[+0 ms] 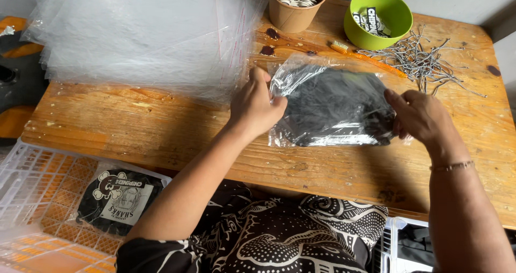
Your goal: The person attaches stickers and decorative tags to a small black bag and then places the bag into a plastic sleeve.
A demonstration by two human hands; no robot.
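Scene: A person works at a worn wooden table (pixel 161 128), seen from above, both bare hands on a clear plastic bag (pixel 301 77) holding a folded black garment (pixel 336 109).
Left hand: The left hand (pixel 255 105) is clamped on the bag's left edge, fingers curled around the plastic near its open corner.
Right hand: The right hand (pixel 422 117) grips the bag's right end, thumb on top and fingers tucked beneath; a thin bracelet (pixel 453 166) sits on the wrist.
Bag: It lies flat near the middle of the table, between the two hands, the dark cloth filling most of it.
Behind the bag: A stack of empty clear bags (pixel 145 31) covers the far left of the table; a brown paper cup (pixel 297 4) of small round tags stands beside a green bowl (pixel 379 15), with a heap of metal ball chains (pixel 424 60) to the right.
Near edge: A white plastic crate (pixel 37 181) at lower left holds a black item with a printed card (pixel 121 200).
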